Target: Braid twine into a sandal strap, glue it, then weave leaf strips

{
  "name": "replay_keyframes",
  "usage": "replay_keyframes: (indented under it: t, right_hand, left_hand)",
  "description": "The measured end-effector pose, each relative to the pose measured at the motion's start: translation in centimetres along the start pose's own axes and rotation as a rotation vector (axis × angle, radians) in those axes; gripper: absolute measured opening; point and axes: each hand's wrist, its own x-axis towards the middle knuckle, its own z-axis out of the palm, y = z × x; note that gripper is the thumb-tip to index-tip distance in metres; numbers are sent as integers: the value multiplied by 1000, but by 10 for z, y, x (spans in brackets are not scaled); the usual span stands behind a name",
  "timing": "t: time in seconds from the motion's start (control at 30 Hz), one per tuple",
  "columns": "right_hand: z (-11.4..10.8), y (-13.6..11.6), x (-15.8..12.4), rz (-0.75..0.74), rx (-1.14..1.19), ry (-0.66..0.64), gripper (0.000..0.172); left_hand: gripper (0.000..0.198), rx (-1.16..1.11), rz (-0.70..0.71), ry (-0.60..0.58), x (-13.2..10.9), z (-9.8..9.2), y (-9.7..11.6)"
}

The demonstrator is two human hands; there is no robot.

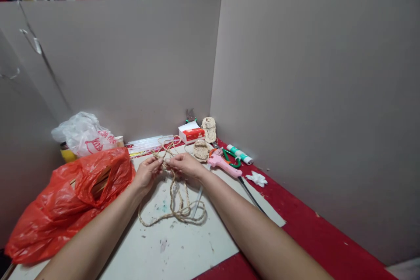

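Note:
Both my hands meet above a white board (183,245) at the middle of the table. My left hand (147,174) and my right hand (185,165) are closed, each pinching the same tan jute rope (179,210) between the fingertips. The rope hangs down from my fingers and coils in loose loops on the board below. More of the rope runs away behind my hands toward the back wall.
A red plastic bag (72,197) lies at the left, a white plastic bag (85,133) behind it. At the back right are a pink glue gun (226,166), green-handled scissors (231,155), a red-and-white box (191,132), woven rope pieces (209,127), a white bow (257,178). Grey partitions enclose the table.

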Motion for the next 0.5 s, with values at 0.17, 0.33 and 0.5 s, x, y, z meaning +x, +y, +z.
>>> replay_keyframes:
  t: [0.17,0.33,0.5]
  right_hand:
    - [-41,-51,-8,-26,-261,83,35]
    - [-102,-56,-44,-44,-657,321,26]
    - [-123,-14,-74,127,-1064,345,15]
  left_hand:
    - [14,-70,-37,78,7,-8,2]
    - [14,-101,-71,98,7,-11,-3]
    - [11,-109,-80,82,8,-11,-5]
